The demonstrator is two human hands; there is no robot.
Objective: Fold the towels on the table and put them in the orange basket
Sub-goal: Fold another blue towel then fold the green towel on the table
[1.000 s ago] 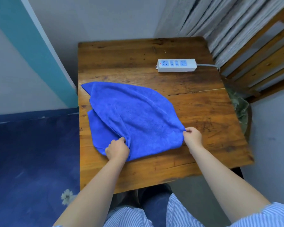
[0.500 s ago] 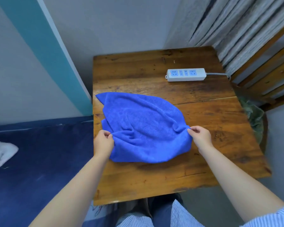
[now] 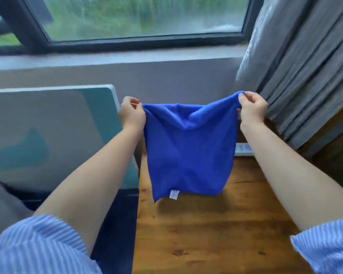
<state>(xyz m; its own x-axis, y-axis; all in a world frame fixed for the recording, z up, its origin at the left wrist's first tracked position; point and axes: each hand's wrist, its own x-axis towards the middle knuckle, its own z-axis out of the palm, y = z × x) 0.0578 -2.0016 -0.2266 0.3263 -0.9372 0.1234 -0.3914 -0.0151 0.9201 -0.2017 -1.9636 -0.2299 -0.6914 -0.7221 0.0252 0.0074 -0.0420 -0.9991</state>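
A blue towel (image 3: 188, 153) hangs in the air above the wooden table (image 3: 216, 234), with a small white label at its lower edge. My left hand (image 3: 131, 113) pinches its upper left corner. My right hand (image 3: 251, 107) pinches its upper right corner, a little higher. The top edge sags between the two hands. The towel's lower edge hangs just over the tabletop. No orange basket is in view.
A white power strip (image 3: 244, 149) lies at the far side of the table, partly behind the towel. Grey curtains (image 3: 305, 66) hang at the right. A window (image 3: 137, 16) is ahead, and a teal-and-white panel (image 3: 48, 135) stands to the left.
Both hands have lifted the towel off the table and now hold it up by its top corners. The view has tilted upward toward the window.
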